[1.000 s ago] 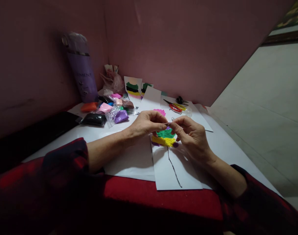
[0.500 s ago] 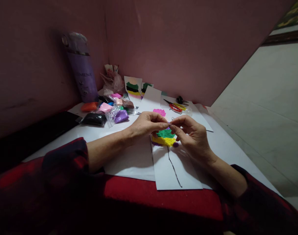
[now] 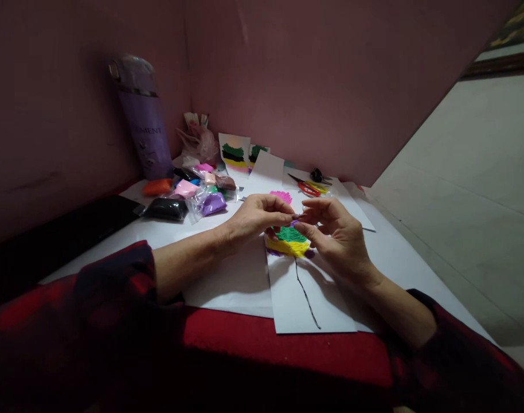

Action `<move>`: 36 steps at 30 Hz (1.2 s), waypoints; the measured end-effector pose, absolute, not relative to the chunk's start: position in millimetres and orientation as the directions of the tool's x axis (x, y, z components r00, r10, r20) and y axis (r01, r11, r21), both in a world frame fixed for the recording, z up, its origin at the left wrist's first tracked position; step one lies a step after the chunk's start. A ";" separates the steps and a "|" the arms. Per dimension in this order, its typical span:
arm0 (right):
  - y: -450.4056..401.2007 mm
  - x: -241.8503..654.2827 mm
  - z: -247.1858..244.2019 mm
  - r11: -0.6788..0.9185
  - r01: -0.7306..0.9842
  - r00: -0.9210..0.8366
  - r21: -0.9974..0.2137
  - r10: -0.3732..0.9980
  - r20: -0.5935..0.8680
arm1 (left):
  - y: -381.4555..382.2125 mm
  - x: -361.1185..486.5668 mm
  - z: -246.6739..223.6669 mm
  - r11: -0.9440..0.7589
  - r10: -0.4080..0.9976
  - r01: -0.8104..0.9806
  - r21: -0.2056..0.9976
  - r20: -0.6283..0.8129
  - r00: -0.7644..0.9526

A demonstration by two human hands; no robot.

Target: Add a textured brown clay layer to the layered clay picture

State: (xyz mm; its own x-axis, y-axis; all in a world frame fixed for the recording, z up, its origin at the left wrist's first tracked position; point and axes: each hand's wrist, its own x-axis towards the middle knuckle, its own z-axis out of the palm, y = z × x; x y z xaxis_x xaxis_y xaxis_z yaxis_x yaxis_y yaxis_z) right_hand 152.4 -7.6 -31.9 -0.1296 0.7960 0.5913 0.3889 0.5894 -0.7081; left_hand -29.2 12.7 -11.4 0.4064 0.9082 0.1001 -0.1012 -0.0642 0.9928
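My left hand [image 3: 262,217] pinches a tiny bit of purple clay [image 3: 295,217] between thumb and fingertips. From the other side, my right hand [image 3: 333,226] meets it with bent fingers and thumb at the same bit, which they mostly hide. Below both hands lies a white card [image 3: 313,312] bearing a textured clay picture. Its bands are green [image 3: 293,234], yellow [image 3: 288,248] and purple, with a pink patch [image 3: 281,197] at the far end. A thin black line [image 3: 302,289] runs from the bands toward the near edge.
Bagged clay, including a black pack [image 3: 165,209] and a purple pack [image 3: 213,203], lies at left by a purple bottle [image 3: 147,129]. Red-handled scissors [image 3: 308,189] lie behind my hands. Painted cards [image 3: 235,155] lean on the pink wall [image 3: 288,74].
The fingers of my right hand have shifted slightly, with the index finger lifting and the thumb moving a little left. My left hand stays nearly where it was.
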 end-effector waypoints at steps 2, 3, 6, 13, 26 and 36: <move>-7.3 151.9 -32.4 0.593 0.369 -0.130 -0.716 0.796 0.592 | 13.1 -29.2 -12.2 -0.058 0.907 -0.096 0.994 0.092 0.411; -7.3 151.9 -32.3 0.601 0.364 -0.141 -0.711 0.791 0.596 | 13.5 -29.2 -12.8 -0.057 0.905 -0.093 0.994 0.091 0.415; -8.1 152.5 -30.9 0.634 0.386 -0.179 -0.670 0.764 0.620 | 14.5 -29.3 -14.3 -0.059 0.901 -0.091 0.994 0.093 0.425; -10.7 154.3 -27.8 0.577 0.463 -0.157 -0.672 0.800 0.579 | 14.9 -30.1 -14.6 -0.059 0.872 -0.104 0.993 0.102 0.478; -7.2 154.8 -30.9 0.563 0.432 -0.160 -0.705 0.817 0.554 | 15.1 -29.4 -15.6 -0.077 0.894 -0.084 0.993 0.106 0.435; -7.7 152.7 -31.5 0.600 0.377 -0.175 -0.706 0.795 0.582 | 14.1 -29.2 -14.9 -0.078 0.886 -0.076 0.994 0.104 0.451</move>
